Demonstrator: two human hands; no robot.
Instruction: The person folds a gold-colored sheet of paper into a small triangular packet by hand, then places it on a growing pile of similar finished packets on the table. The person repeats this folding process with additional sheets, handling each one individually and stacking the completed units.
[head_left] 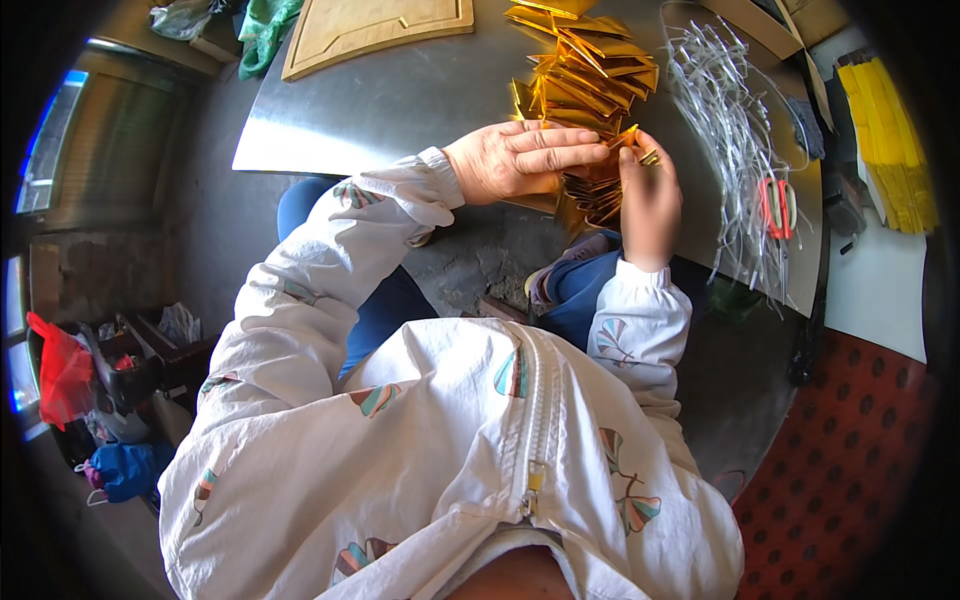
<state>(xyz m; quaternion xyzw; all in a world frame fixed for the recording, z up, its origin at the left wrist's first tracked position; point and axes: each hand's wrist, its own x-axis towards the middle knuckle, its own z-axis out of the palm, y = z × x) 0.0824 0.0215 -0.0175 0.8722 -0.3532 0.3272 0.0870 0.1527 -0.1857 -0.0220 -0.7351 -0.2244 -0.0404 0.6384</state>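
A long heap of folded gold foil papers [600,75] runs down the metal table and reaches its near edge. My left hand [515,162] lies across the near end of it, fingers stretched out together and pressed flat on the gold papers. On the right side of the same bunch, my right hand [650,205] is closed, with thumb and fingertips pinching a folded gold paper; part of this hand is smeared by motion. Below my hands, more gold papers [597,200] hang packed together past the table edge.
Silver-white strings [715,110] lie in a tangle at the right of the metal table [370,110]. Red-handled scissors [778,210] rest on them. A wooden board [380,30] sits at the far left. Yellow folded sheets [885,140] lie on a white surface farther right.
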